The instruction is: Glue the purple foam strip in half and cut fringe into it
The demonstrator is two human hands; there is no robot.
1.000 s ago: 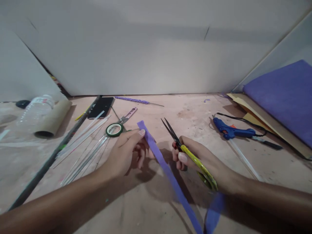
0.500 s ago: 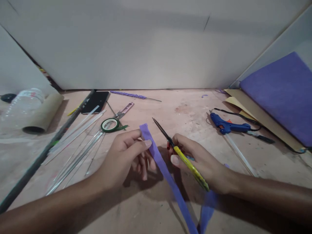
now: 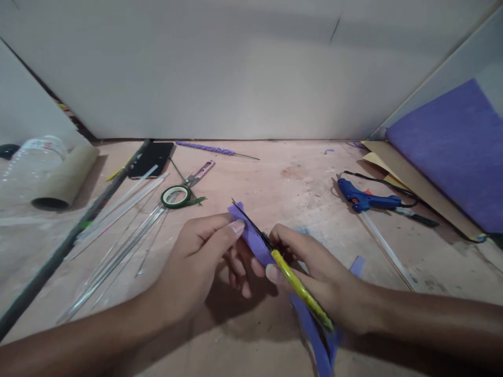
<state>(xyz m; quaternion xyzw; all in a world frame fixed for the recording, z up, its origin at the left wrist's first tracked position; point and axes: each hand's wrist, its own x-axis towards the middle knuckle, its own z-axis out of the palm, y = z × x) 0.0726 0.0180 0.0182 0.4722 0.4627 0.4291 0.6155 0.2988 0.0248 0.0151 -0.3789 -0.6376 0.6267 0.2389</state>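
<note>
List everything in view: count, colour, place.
Strip: apparently one, purple, centre
Scissors: one, yellow-handled, centre
Tape: one, green, left
Cutter: one, pink-handled, behind tape
Phone: one, black, left
Sticks: several, clear or whitish, left
Wire: one, purple, back
Scraps: few, purple, back
Glue gun: one, blue, right
Glue stick: one, clear, right
Tool: one, dark, right
Sheet: one, purple, right
Card: several, brown, right
Tube: one, brown, left
Bottle: one, clear, left
Rod: one, dark, left
Thin item: one, yellow, left
Object: one, black, left
Panels: three, whitish, around
Table: one, pinkish, below
Left hand: one, bare, on strip
Right hand: one, bare, on scissors
</note>
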